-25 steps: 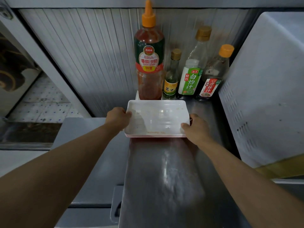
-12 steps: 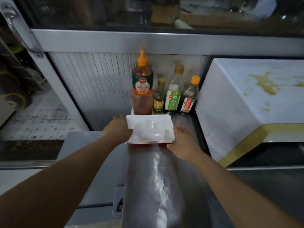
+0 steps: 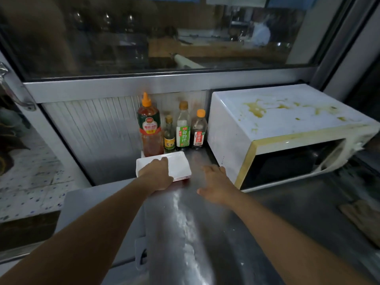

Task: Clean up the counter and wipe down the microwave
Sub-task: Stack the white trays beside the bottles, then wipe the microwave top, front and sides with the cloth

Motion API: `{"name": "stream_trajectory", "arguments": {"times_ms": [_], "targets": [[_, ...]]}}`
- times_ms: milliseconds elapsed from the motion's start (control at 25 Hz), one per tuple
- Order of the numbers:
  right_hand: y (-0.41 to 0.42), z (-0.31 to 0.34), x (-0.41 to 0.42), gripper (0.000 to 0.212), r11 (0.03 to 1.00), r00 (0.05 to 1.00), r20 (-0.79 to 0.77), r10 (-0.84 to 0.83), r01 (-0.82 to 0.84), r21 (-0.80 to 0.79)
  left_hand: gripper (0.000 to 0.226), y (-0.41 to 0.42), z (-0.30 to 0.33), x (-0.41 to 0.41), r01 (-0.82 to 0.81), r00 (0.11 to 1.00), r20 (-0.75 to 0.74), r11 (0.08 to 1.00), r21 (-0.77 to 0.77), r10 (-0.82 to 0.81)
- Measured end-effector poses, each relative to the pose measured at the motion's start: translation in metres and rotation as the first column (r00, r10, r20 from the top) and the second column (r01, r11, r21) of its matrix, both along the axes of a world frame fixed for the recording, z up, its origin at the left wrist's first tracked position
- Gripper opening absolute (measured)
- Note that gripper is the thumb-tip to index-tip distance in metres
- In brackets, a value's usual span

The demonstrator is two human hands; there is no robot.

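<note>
Head view looks down on a steel bench point(image 3: 205, 233) with a stack of white trays point(image 3: 176, 165) near its back edge, just in front of four bottles point(image 3: 171, 128) lined along the rear wall. Left hand point(image 3: 157, 174) lies on the stack's near left part — fingers spread flat over the top tray, not curled round it. Right hand point(image 3: 216, 184) hovers just right of the trays, apart from them, fingers loose and holding nothing. Microwave point(image 3: 287, 132) stands at the bench's back right corner, close beside the bottles — its white top is smeared with yellow stains and its front trim is yellowed. A brownish cloth point(image 3: 359, 221) lies at the bench's right edge, well apart from both hands; it is too dim to tell more.
</note>
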State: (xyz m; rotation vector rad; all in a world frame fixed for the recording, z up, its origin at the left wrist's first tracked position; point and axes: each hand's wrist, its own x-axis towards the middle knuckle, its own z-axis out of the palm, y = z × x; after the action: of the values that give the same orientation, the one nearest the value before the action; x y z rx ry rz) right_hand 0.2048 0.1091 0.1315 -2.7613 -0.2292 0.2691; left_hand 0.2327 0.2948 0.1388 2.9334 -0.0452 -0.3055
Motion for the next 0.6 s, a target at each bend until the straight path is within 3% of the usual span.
{"name": "stream_trajectory", "arguments": {"times_ms": [400, 600], "targets": [[-0.106, 0.005, -0.053, 0.067, 0.99, 0.993, -0.009, -0.121, 0.122, 0.071, 0.063, -0.125, 0.012, -0.038, 0.138, 0.99, -0.036, 0.99, -0.014, -0.139], [-0.198, 0.003, -0.086, 0.074, 0.981, 0.984, 0.012, -0.176, 0.174, 0.088, 0.051, -0.214, 0.009, -0.073, 0.165, 0.986, -0.032, 0.986, -0.017, -0.165]]}}
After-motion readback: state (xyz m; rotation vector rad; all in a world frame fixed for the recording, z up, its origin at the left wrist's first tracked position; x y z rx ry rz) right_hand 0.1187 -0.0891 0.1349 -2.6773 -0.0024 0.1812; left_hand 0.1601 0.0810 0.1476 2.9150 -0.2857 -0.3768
